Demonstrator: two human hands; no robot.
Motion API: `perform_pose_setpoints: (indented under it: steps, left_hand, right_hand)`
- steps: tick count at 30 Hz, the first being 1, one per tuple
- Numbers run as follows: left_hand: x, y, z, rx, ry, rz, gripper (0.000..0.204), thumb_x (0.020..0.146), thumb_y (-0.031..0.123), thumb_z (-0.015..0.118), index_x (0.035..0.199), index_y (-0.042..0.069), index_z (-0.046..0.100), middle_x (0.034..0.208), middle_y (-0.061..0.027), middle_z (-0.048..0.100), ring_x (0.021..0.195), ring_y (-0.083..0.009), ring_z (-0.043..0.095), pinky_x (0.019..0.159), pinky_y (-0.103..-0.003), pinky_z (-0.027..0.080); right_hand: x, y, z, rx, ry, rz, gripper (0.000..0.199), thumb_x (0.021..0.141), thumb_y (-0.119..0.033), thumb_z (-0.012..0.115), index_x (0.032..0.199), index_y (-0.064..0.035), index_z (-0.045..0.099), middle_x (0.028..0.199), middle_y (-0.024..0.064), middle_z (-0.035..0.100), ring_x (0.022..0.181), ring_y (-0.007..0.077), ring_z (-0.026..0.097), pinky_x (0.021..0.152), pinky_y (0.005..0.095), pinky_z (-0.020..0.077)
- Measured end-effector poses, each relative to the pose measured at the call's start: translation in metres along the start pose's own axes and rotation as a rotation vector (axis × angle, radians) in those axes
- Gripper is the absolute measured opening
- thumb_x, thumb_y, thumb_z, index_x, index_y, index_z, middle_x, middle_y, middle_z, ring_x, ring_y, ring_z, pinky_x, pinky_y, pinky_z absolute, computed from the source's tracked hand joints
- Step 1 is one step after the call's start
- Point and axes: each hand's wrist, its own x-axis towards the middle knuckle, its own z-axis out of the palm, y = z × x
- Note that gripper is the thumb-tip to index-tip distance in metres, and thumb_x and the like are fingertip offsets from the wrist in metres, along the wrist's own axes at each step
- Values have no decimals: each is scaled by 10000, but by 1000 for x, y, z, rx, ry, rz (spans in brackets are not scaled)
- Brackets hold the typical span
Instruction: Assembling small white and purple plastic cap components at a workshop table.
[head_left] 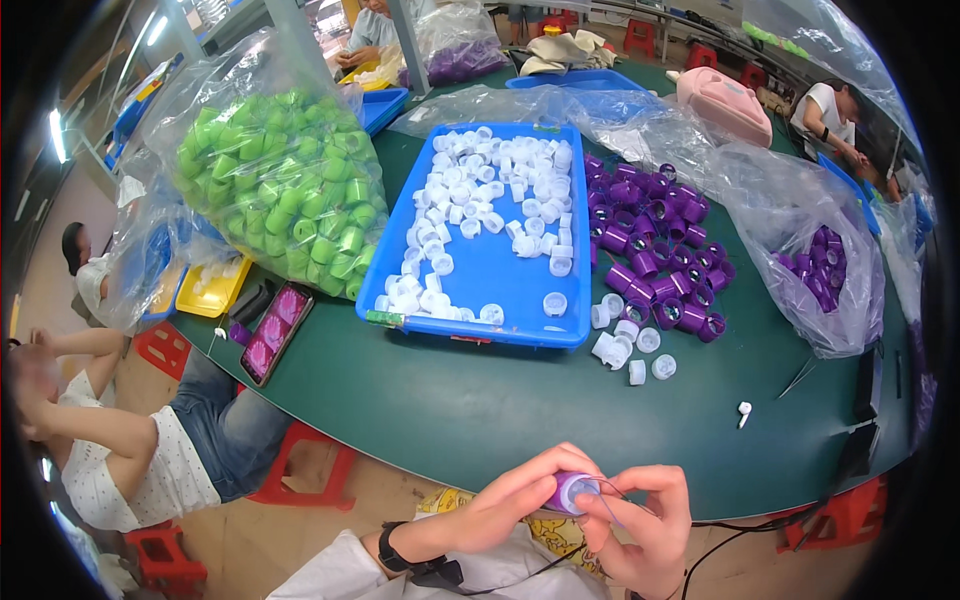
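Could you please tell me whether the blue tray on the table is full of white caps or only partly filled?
Partly filled. White caps cover mostly the far and left parts of the blue tray; much of its blue floor shows bare.

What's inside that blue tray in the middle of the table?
The blue tray holds loose small white caps, heaped thickest along its left and far sides, with bare blue floor at the near right. Whatever lies beneath the heaped caps is covered.

Left hand point(510, 500) and right hand point(645, 525) meet fingertip to fingertip, both grips pinched shut, wrists bent inward, left wrist banded.
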Motion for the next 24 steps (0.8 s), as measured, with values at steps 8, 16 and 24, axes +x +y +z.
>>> perform_pose_setpoints:
  steps: [8,16,24]
  left_hand:
    - [-6,1,-2,-205,37,-146,476,966,429,305,1187,25,427,1083,-49,452,1001,-129,459,903,-274,354]
    - [-3,-6,-3,-208,93,-155,467,934,435,310,1034,10,476,955,-77,476,874,-150,458,781,-278,358]
    - [-2,-27,-16,-273,21,-126,392,909,398,326,1008,48,472,929,-26,435,839,-109,409,731,-239,310]
  right_hand:
    - [-7,10,6,-138,-42,20,352,630,-8,737,966,-66,653,880,88,521,769,189,505,587,276,423]
    - [1,8,12,-175,-39,40,288,632,-9,731,911,-74,699,790,46,495,641,147,481,520,247,393]
    - [6,10,11,-98,-104,124,247,646,-10,726,886,-58,704,729,38,515,577,137,490,490,258,386]
